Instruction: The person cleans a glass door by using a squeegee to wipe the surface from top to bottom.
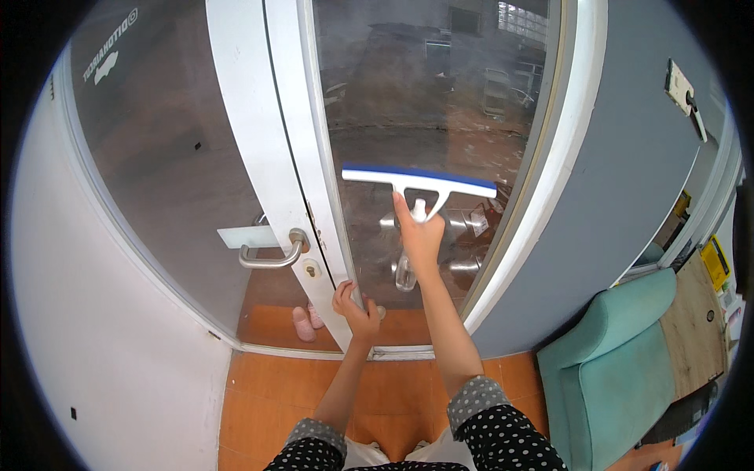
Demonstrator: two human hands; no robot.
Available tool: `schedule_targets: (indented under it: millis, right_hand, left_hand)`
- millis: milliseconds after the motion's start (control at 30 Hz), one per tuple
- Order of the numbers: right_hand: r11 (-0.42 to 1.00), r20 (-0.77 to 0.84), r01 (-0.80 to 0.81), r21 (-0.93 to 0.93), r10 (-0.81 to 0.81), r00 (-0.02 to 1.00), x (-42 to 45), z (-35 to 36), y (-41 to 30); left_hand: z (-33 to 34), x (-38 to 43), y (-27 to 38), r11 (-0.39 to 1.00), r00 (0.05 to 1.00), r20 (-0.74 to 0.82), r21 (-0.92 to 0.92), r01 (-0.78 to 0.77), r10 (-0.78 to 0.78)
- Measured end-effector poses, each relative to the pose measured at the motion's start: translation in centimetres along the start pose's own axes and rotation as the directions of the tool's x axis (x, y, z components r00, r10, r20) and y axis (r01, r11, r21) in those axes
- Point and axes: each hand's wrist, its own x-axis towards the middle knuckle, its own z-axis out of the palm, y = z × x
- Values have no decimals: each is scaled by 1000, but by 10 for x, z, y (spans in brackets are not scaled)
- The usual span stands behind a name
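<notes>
In my right hand [423,235] is a window squeegee [419,178] with a white head and a blue blade, held up before a glass pane [406,106]. A clear spray bottle [405,274] with a white nozzle appears joined to its handle, below my fist. The blade lies nearly level across the pane; whether it touches the glass I cannot tell. My left hand [356,312] is lower, beside the white door frame post [331,259], its fingers apart and slightly curled, with nothing in them.
Left of the post is a white-framed glass door [159,147] with a metal lever handle [274,259] and a lock cylinder [311,269]. Pink slippers [304,324] show through the glass. At right stand a teal upholstered chair [627,371] and a wooden desk [695,329].
</notes>
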Motion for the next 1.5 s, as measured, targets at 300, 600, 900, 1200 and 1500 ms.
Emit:
schedule_targets:
  millis: [300,600,900,1200,1500]
  right_hand:
    - [992,39,125,25,-126,991,-33,-12,108]
    - [988,68,154,-26,-152,986,-83,-47,223]
    - [990,121,57,-128,-42,992,-85,-57,245]
    - [827,289,478,-295,-400,870,-43,-102,183]
    - [767,138,410,-493,-396,908,4,-118,120]
  left_hand:
    - [29,-41,-72,993,977,-178,-2,-119,116]
    - [48,-141,-143,993,969,-220,-5,-119,115]
    - [37,-142,-138,994,993,-27,4,-112,113]
    - [41,-88,-100,969,967,105,65,-238,231]
    - [65,-83,-94,937,983,102,302,-178,154]
